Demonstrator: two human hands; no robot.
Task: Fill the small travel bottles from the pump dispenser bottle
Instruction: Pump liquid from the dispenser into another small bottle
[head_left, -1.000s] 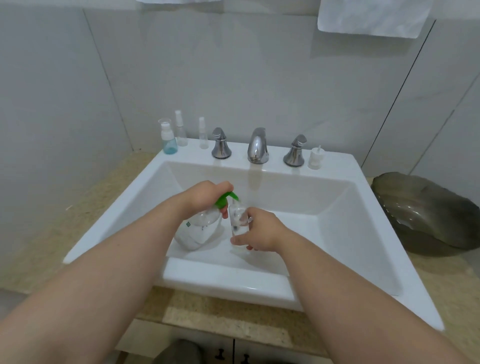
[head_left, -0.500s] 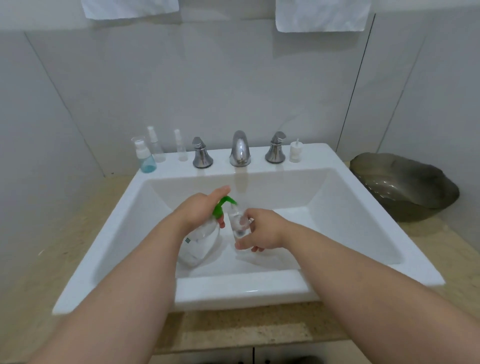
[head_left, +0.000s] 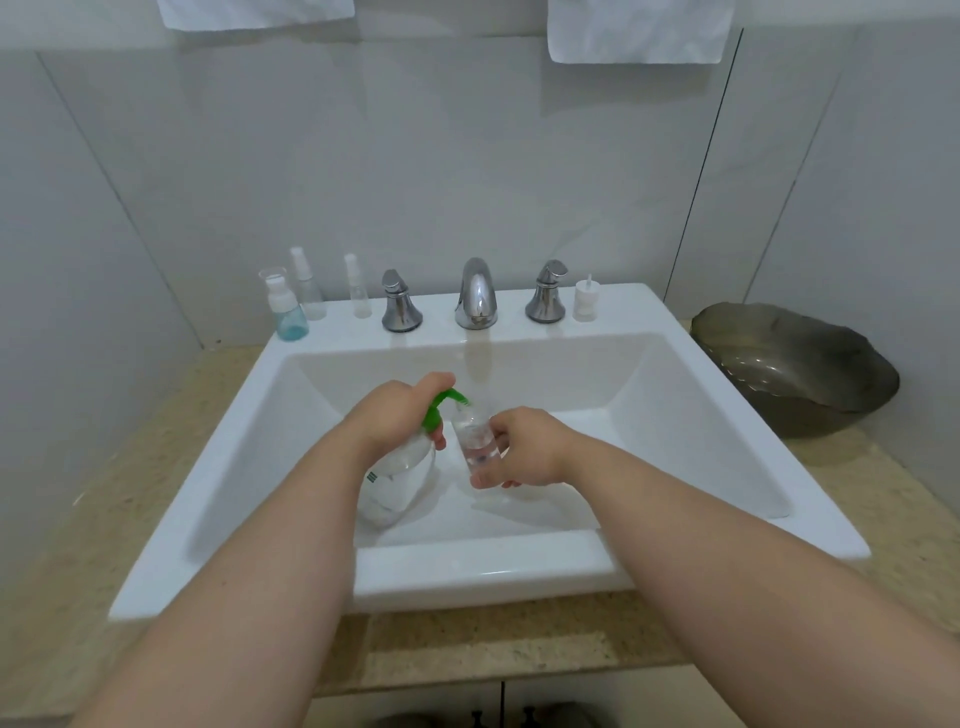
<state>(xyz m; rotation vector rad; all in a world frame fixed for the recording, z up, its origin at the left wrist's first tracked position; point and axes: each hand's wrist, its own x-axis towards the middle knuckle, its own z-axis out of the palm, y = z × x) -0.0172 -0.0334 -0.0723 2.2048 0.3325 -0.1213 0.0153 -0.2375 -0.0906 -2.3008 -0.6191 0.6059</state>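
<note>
Sink (head_left: 488, 577): white and rectangular, set in a speckled beige counter (head_left: 467, 644); I take it as my landmark.
Pump dispenser bottle (head_left: 397, 483): clear, inside the sink basin toward its front left, leaning a little; whether its base touches the basin floor I cannot tell.
Left hand (head_left: 395, 410): over the top of that bottle, fingers curled round its green pump head (head_left: 441, 405).
Small travel bottle (head_left: 475, 439): clear, held over the middle of the sink and tilted, its open mouth right at the green nozzle tip. I cannot tell how full it is.
Right hand (head_left: 524, 447): grips the small bottle's lower half between thumb and fingers.
Hands: close together, each clamped on its own bottle.
Sink's back ledge, left end: a blue-tinted bottle (head_left: 285, 312) and two slim clear spray bottles (head_left: 306, 286) (head_left: 357, 288).
Sink's back ledge, centre: chrome spout (head_left: 476, 293) between two chrome handles (head_left: 400, 304) (head_left: 545, 293).
Sink's back ledge, right end: a small white cap piece (head_left: 585, 301) with a thin tube sticking up.
Right of the sink: a dark bowl (head_left: 795, 374) on the counter.
Wall above the sink: two white towels (head_left: 639, 31) (head_left: 254, 5), cut off by the top edge.
</note>
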